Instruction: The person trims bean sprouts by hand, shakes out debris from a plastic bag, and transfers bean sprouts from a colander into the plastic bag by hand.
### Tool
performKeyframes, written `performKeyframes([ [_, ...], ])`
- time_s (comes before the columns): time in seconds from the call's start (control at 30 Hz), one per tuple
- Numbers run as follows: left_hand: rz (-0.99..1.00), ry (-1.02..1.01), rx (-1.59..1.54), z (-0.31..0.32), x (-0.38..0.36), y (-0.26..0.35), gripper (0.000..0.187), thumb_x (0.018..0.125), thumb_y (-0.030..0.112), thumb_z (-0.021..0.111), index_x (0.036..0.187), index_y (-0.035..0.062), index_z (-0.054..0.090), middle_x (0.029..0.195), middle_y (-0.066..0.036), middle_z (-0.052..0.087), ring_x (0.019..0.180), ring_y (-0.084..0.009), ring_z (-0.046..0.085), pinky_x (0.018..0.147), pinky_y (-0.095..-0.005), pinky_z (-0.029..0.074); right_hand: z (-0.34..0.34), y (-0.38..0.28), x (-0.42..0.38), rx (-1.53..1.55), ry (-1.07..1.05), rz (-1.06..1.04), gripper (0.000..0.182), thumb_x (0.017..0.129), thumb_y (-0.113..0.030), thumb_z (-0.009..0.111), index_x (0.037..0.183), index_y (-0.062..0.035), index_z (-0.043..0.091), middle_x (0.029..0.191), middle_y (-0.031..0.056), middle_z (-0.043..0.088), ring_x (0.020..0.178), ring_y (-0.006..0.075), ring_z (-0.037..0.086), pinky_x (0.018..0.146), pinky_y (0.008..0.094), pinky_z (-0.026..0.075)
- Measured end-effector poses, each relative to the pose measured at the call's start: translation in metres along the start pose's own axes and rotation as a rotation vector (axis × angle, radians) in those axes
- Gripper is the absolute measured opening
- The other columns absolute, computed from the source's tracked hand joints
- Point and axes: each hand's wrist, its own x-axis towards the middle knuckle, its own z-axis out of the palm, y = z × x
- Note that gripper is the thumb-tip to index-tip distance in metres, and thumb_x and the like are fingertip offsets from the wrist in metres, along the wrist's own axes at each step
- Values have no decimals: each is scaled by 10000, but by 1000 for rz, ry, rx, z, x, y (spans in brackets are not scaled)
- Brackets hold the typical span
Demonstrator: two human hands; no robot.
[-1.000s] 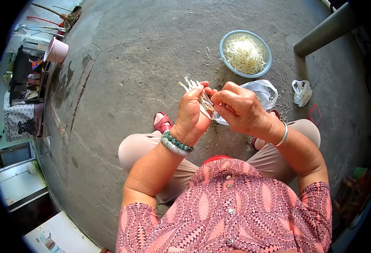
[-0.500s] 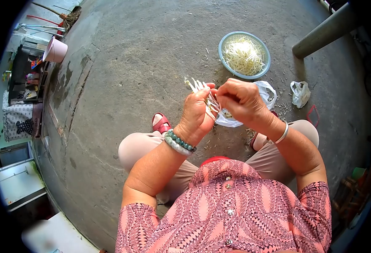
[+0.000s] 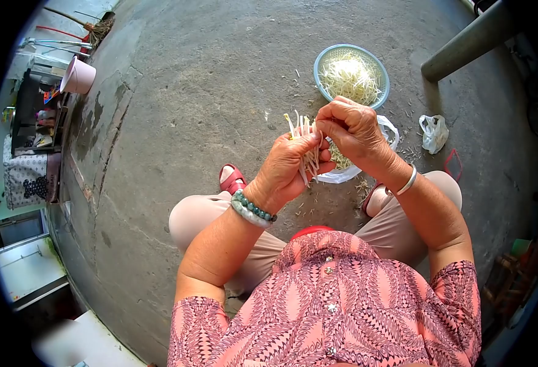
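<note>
Viewed from where I stand, a seated person works over a concrete floor [image 3: 208,104] with both hands raised in front of the knees. The left hand [image 3: 286,164] grasps a loose bunch of bean sprouts [image 3: 309,160], thumb laid across the strands, with some ends standing up past the thumb and others hanging below the fingers. The right hand [image 3: 356,129] is at the upper side of that bunch, thumb and forefinger drawn together in a pinch; whether a strand sits between those fingertips I cannot tell, the contact being too small to read. Beneath the hands, partly hidden by them, a white plastic bag [image 3: 341,176] lies on the floor with pale scraps [image 3: 337,159] in it. Farther out stands a blue basket [image 3: 380,68] holding a heap of sprouts [image 3: 350,78]; a second, smaller bag [image 3: 433,134] lies to its right, and bits of stem are strewn between. In my judgement the step in hand is picking over the held strands singly. The next move calls for a light, exact pinch on one strand, with the left hand keeping the bunch steady and fanned enough to separate it.
</note>
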Motion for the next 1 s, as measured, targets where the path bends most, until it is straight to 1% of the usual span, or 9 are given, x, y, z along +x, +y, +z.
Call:
performKeyframes([
  [0.17,-27,-67,-8,-11,5,-1,114,936,149,552,952,41,583,786,-31,612,688,-128,633,661,-320,598,2,3,1,-182,25,-275,128,710,23,632,810,-33,574,735,93,552,617,277,582,549,340,481],
  [0.27,-38,-97,-12,-19,6,0,111,934,142,547,943,44,597,843,-54,653,801,-150,662,697,-326,588,0,0,-1,-400,25,-360,65,786,63,575,822,9,571,712,103,535,594,244,557,534,312,452],
  [0.37,8,84,-134,-19,6,7,97,927,124,543,922,48,604,839,-62,655,801,-181,666,738,-359,572,-4,-4,4,-188,166,-375,89,770,78,557,826,10,570,707,110,530,575,249,554,503,323,435],
  [0.4,58,107,-175,-20,7,11,89,921,109,536,926,46,598,870,-74,657,829,-208,665,789,-387,559,-6,-8,4,-124,145,-386,58,761,-7,585,809,-26,559,688,106,503,568,276,565,490,351,465],
  [0.5,140,167,-201,-21,7,18,93,928,103,521,930,42,591,901,-79,651,874,-219,657,795,-390,560,-6,-11,-12,-61,-234,-330,56,761,-18,592,807,-24,562,692,107,512,582,287,573,499,356,466],
  [0.53,179,185,-214,-23,9,16,114,936,95,502,1009,33,564,918,-87,643,895,-228,652,824,-386,551,-4,-16,-15,-97,-290,-291,57,776,-43,605,813,-31,562,717,109,528,613,293,587,520,363,473],
  [0.73,225,172,-176,-19,14,6,204,949,67,453,1146,15,468,962,-103,609,943,-222,628,831,-363,537,15,-10,-15,-100,-120,-175,125,781,-93,642,800,-30,536,753,115,544,652,299,597,562,381,487],
  [0.97,224,129,-155,-24,16,-2,212,961,101,466,1165,45,485,995,-90,609,924,-183,612,834,-333,530,30,3,-12,-42,-26,-139,108,769,-42,621,772,3,523,744,139,571,660,320,601,577,384,486],
  [1.0,225,126,-154,-23,16,-2,207,961,104,469,1160,48,489,994,-88,609,922,-180,612,833,-330,529,29,2,-11,-27,-35,-113,106,763,-22,633,781,7,533,736,136,574,640,292,594,567,358,475],
])
